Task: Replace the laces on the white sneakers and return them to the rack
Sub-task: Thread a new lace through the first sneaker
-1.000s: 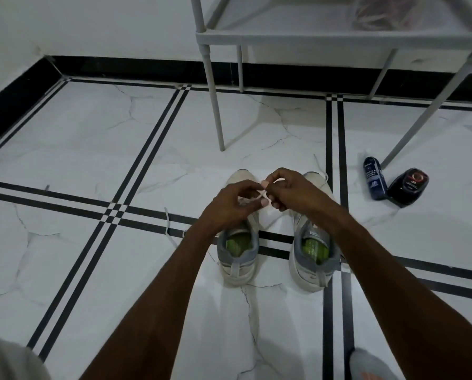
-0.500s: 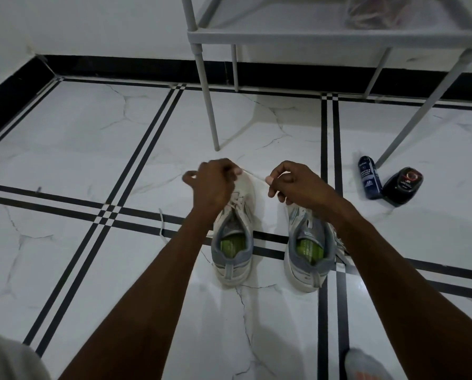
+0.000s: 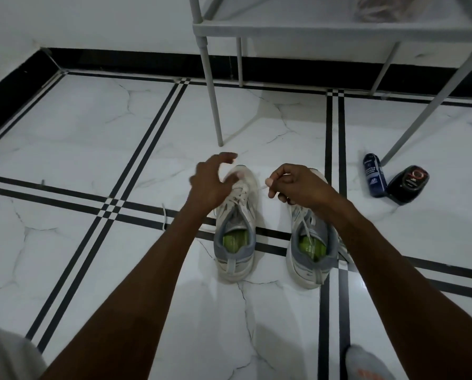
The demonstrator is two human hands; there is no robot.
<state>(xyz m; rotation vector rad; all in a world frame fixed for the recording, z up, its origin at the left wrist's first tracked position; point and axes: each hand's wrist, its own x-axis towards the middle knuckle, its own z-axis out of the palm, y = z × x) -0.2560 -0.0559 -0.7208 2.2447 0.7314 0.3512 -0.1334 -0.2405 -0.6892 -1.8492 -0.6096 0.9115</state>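
Two white sneakers with grey collars and green insoles stand side by side on the floor, toes away from me: the left sneaker [image 3: 236, 237] and the right sneaker [image 3: 310, 253]. My right hand [image 3: 298, 186] pinches a white lace [image 3: 258, 187] that runs from the left sneaker's eyelets. Over that sneaker's toe hovers my left hand [image 3: 211, 182], motion-blurred, fingers spread and loosely curved, holding nothing I can see. The grey rack [image 3: 284, 26] stands behind the sneakers.
A dark blue bottle [image 3: 374, 175] and a black polish container [image 3: 407, 183] lie by the rack's right leg. A loose white lace [image 3: 164, 216] lies on the floor left of my left arm. My socked foot [image 3: 366, 363] is at the bottom right.
My left hand has let go of the lace and spread its fingers above the left sneaker's toe. The right hand still pinches the lace, pulled out to the right.
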